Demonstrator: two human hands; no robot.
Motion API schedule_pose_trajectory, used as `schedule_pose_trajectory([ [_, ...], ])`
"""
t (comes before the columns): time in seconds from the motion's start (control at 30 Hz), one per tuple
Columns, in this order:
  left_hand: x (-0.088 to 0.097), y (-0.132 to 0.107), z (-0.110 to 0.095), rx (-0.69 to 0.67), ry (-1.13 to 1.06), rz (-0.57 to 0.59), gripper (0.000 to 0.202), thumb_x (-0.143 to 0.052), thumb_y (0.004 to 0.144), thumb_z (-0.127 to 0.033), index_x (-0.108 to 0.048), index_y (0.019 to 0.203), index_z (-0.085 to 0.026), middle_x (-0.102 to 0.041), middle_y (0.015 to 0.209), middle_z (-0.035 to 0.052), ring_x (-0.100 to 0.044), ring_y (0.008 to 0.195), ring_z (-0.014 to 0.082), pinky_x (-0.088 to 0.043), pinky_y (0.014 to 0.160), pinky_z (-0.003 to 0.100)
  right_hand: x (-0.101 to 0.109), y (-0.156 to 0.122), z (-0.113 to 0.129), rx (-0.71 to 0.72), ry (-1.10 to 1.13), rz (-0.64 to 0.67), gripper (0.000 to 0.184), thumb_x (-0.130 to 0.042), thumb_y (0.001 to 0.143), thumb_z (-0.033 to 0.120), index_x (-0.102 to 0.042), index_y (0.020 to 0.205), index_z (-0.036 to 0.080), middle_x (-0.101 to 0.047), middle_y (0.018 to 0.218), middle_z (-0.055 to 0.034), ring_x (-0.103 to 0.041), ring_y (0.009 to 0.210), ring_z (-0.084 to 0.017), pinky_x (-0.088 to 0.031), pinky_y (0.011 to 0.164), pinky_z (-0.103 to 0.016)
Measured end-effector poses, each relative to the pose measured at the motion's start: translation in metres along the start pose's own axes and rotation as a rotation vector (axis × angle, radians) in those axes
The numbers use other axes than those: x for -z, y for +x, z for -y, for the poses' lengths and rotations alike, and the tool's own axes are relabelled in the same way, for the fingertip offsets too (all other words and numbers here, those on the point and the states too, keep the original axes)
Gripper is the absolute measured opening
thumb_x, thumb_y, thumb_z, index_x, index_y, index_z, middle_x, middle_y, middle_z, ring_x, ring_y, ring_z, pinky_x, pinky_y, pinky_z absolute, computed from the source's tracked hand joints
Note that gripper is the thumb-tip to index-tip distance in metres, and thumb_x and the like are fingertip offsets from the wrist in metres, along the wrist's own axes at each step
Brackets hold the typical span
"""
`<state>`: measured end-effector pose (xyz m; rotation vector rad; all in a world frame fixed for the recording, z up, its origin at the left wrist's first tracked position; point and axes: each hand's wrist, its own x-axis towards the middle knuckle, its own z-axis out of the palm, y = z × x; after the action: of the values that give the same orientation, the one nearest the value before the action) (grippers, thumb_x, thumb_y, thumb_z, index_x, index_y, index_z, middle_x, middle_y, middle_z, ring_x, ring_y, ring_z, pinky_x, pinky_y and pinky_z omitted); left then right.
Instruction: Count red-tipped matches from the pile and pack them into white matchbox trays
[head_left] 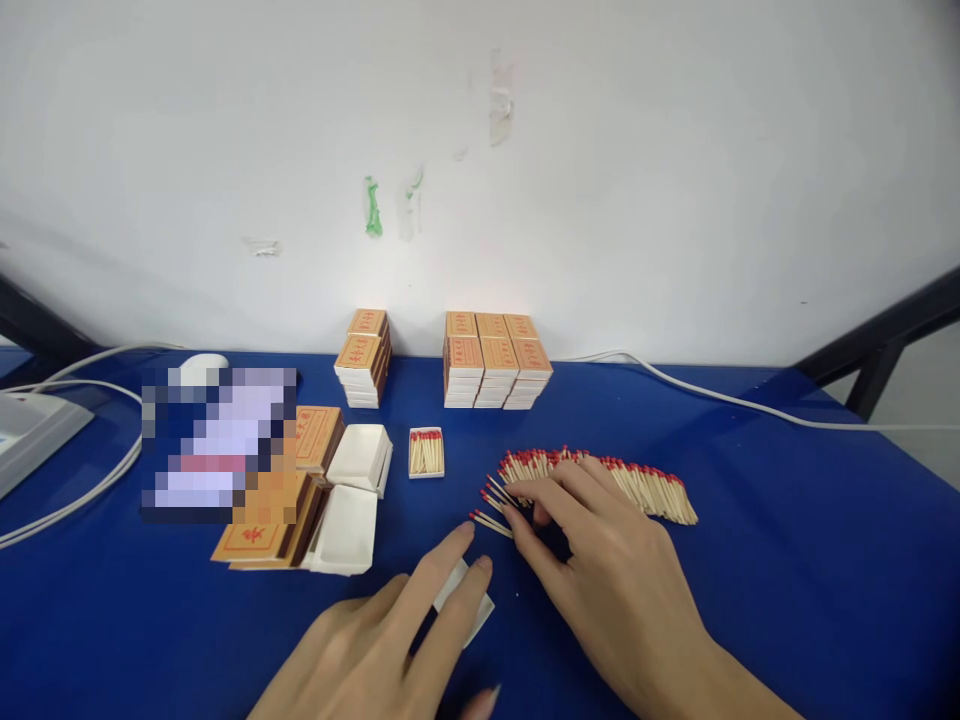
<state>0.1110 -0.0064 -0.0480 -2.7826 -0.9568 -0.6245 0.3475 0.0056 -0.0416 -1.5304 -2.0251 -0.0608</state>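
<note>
My right hand (600, 560) lies on the blue table, its fingertips touching the left end of a long pile of red-tipped matches (637, 480). A few matches (491, 508) stick out loose by the fingers. My left hand (397, 640) rests flat over a small white matchbox tray (469, 610), fingers spread on top of it. A little farther off, an open tray filled with matches (426, 452) sits on the table.
Two stacks of orange matchboxes (364, 356) (495, 358) stand against the white wall. Orange box sleeves (300, 480) and empty white trays (352, 500) lie at the left, beside a blurred patch. White cables (90, 480) and a grey device (30, 430) lie far left.
</note>
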Motion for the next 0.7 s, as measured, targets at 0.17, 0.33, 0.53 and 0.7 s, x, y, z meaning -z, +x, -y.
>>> schedule_pose_trajectory([
  [0.17, 0.006, 0.005, 0.002, -0.063, -0.019, 0.094, 0.055, -0.023, 0.117, -0.035, -0.07, 0.14, -0.016, -0.071, 0.15, 0.0125, -0.086, 0.098, 0.0214, -0.073, 0.072, 0.035, -0.001, -0.001, 0.0, -0.017, 0.026, 0.024, 0.013, -0.067, 0.103, 0.017, -0.072, 0.094, 0.024, -0.069, 0.09, -0.0016, -0.066, 0.085, -0.022, -0.048, 0.062, -0.032],
  [0.33, 0.006, 0.006, 0.002, -0.109, -0.024, 0.135, 0.06, -0.022, 0.118, -0.039, -0.069, 0.143, -0.013, -0.072, 0.149, 0.0154, -0.085, 0.094, 0.0216, -0.072, 0.073, 0.033, -0.001, -0.003, 0.0, -0.025, 0.019, 0.04, 0.017, -0.066, 0.102, 0.016, -0.067, 0.088, 0.024, -0.067, 0.086, -0.0013, -0.065, 0.083, -0.022, -0.046, 0.061, -0.033],
  [0.53, 0.009, 0.007, 0.001, -0.087, -0.008, 0.166, 0.056, -0.026, 0.117, -0.038, -0.072, 0.141, -0.017, -0.072, 0.148, 0.0129, -0.085, 0.091, 0.0214, -0.073, 0.071, 0.035, -0.001, -0.003, 0.003, -0.057, 0.044, 0.051, 0.02, -0.067, 0.103, 0.022, -0.064, 0.083, 0.025, -0.064, 0.08, 0.0001, -0.063, 0.079, -0.021, -0.044, 0.058, -0.032],
  [0.7, 0.012, 0.007, 0.0, -0.077, 0.025, 0.178, 0.051, -0.033, 0.113, -0.032, -0.07, 0.144, -0.017, -0.07, 0.151, 0.0124, -0.086, 0.093, 0.0228, -0.073, 0.073, 0.037, 0.001, -0.003, 0.007, -0.111, 0.107, 0.096, 0.025, -0.067, 0.106, 0.029, -0.064, 0.081, 0.026, -0.062, 0.074, 0.0022, -0.061, 0.073, -0.019, -0.043, 0.058, -0.031],
])
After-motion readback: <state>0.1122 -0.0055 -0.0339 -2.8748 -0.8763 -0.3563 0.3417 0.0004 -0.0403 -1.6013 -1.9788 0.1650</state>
